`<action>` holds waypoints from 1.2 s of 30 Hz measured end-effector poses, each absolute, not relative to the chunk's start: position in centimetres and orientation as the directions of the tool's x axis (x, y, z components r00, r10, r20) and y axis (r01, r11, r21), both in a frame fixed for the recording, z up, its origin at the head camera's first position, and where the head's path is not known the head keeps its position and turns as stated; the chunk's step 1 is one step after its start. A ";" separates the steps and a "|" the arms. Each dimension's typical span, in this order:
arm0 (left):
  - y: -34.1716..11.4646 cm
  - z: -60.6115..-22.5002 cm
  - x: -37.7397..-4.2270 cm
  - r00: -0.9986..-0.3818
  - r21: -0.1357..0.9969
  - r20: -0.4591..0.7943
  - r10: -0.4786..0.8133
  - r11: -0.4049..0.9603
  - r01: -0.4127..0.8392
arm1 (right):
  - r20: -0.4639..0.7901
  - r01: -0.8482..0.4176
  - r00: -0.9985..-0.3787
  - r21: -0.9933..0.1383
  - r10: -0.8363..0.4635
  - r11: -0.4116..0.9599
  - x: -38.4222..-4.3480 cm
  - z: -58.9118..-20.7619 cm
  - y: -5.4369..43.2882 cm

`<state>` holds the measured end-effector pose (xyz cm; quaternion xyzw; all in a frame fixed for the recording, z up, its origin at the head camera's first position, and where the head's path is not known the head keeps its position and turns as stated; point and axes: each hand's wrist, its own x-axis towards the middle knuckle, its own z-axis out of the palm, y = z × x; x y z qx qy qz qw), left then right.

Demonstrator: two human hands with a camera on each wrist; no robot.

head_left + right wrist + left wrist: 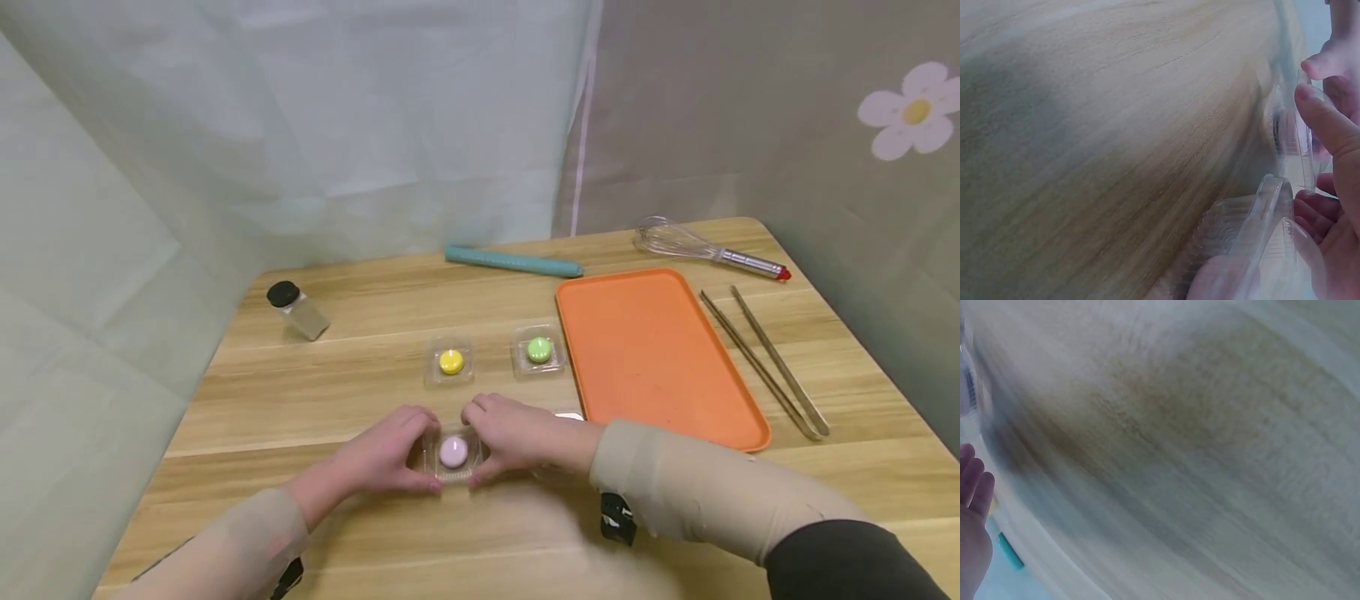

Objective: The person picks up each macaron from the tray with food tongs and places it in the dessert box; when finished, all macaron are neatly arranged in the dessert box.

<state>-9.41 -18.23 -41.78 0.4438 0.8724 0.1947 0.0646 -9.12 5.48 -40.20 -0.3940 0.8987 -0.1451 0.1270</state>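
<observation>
A clear plastic box (442,475) with a lilac macaron (453,452) inside sits on the table between both hands. My left hand (390,450) holds its left side, thumb at the near corner and fingers at the far one. On the opposite side my right hand (513,433) grips it the same way. In the right wrist view, the right thumb (1329,122) lies along the upright clear edge of the box (1305,150). Only part of the left hand (974,519) shows at the left wrist view's edge.
Behind the hands stand boxes with a yellow macaron (451,362) and a green macaron (539,350). Another clear box (1260,219) is partly under the right forearm. Around them lie an orange tray (652,358), tongs (780,367), a whisk (705,247), a teal rod (513,262) and a black-capped jar (300,312).
</observation>
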 end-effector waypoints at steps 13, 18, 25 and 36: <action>-18.2 -41.4 -9.4 -0.620 0.395 0.015 0.785 0.565 0.725 | -0.120 -0.676 -0.649 -0.361 -0.751 0.642 -9.3 -40.0 5.5; -18.3 -41.5 -9.4 -0.615 0.382 0.024 0.788 0.561 0.734 | -0.132 -0.674 -0.648 -0.359 -0.750 0.645 -9.3 -40.0 5.5; -18.4 -41.6 -9.3 -0.625 0.387 0.030 0.780 0.567 0.727 | -0.121 -0.685 -0.641 -0.355 -0.758 0.636 -9.3 -40.2 5.5; -18.7 -41.7 -9.3 -0.658 0.369 0.011 0.753 0.608 0.703 | -0.153 -0.608 -0.675 -0.438 -0.721 0.662 -9.8 -39.2 6.9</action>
